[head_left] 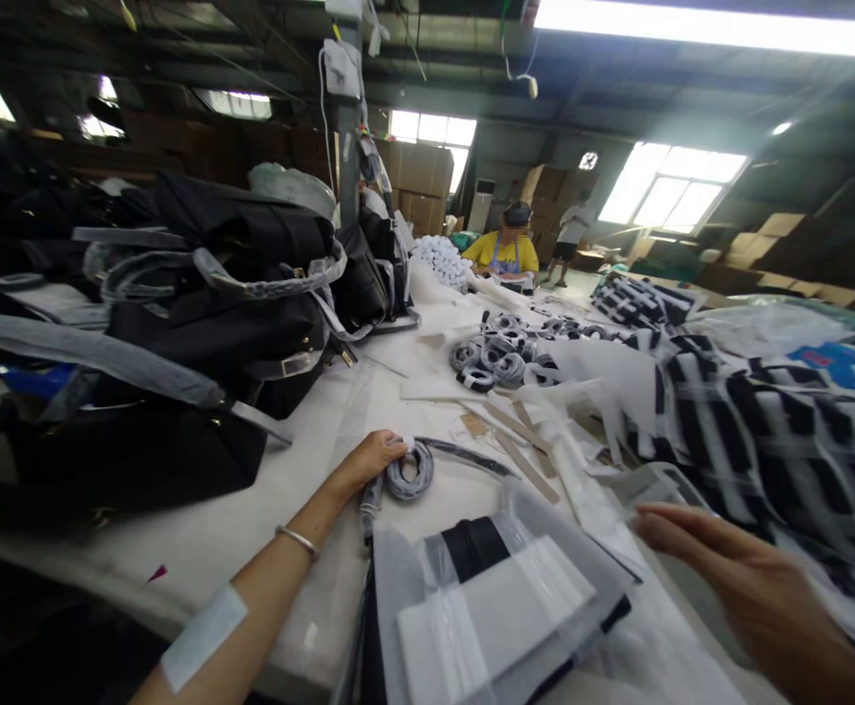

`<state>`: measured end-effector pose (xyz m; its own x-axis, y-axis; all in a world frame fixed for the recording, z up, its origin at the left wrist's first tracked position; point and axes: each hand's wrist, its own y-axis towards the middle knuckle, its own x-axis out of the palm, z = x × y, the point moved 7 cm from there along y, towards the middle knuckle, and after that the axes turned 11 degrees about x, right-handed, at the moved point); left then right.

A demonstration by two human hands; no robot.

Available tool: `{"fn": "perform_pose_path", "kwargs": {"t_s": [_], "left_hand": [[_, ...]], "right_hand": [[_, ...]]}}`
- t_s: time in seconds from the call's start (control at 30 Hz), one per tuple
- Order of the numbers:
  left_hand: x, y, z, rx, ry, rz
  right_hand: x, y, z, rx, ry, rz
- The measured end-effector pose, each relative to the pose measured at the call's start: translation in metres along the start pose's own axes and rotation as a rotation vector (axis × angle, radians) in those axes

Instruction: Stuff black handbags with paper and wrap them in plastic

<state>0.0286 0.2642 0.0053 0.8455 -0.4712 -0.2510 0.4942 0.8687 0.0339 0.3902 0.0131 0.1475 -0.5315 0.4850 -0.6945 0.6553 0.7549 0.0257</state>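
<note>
My left hand (381, 455) is closed on the edge of a coiled strap (419, 472) wrapped in greyish film. The coil is over the table, just behind a flat black bag (475, 548) that lies near me. White tissue and a white padded sheet (497, 617) cover much of that bag. A dark handle (463, 452) arches from the bag behind the coil. My right hand (736, 573) is off to the right, slightly blurred, with its fingers stretched out and nothing visible in them. Clear plastic film (662, 485) lies close to its fingertips.
Black bags (213, 343) with wrapped straps are piled on the left. Several strap coils (504, 362) lie farther back on the table. Striped black-and-white wrapped pieces (750, 431) are heaped on the right. A person in yellow (504, 253) sits at the far end.
</note>
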Motion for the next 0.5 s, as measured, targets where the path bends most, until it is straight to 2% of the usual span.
{"fn": "perform_pose_path", "kwargs": {"t_s": [0.07,0.13,0.17,0.23,0.3,0.37,0.5], "left_hand": [[-0.002,0.0,0.001,0.02,0.005,0.018],[-0.004,0.0,0.001,0.04,0.015,0.036],[-0.005,0.0,0.002,0.049,0.022,0.044],[-0.007,0.001,0.002,0.065,0.038,0.058],[-0.009,0.002,0.001,0.074,0.051,0.068],[-0.01,0.002,-0.001,0.073,0.058,0.067],[-0.009,0.002,-0.003,0.059,0.065,0.062]], "right_hand": [[0.067,-0.013,-0.061,0.024,0.258,-0.266],[0.134,-0.028,-0.121,-0.021,0.46,-0.488],[0.165,-0.034,-0.144,-0.037,0.515,-0.583],[0.212,-0.038,-0.171,-0.033,0.577,-0.65],[0.245,-0.032,-0.176,0.004,0.609,-0.634],[0.267,-0.025,-0.169,0.048,0.618,-0.59],[0.288,-0.014,-0.146,0.11,0.573,-0.519]]}}
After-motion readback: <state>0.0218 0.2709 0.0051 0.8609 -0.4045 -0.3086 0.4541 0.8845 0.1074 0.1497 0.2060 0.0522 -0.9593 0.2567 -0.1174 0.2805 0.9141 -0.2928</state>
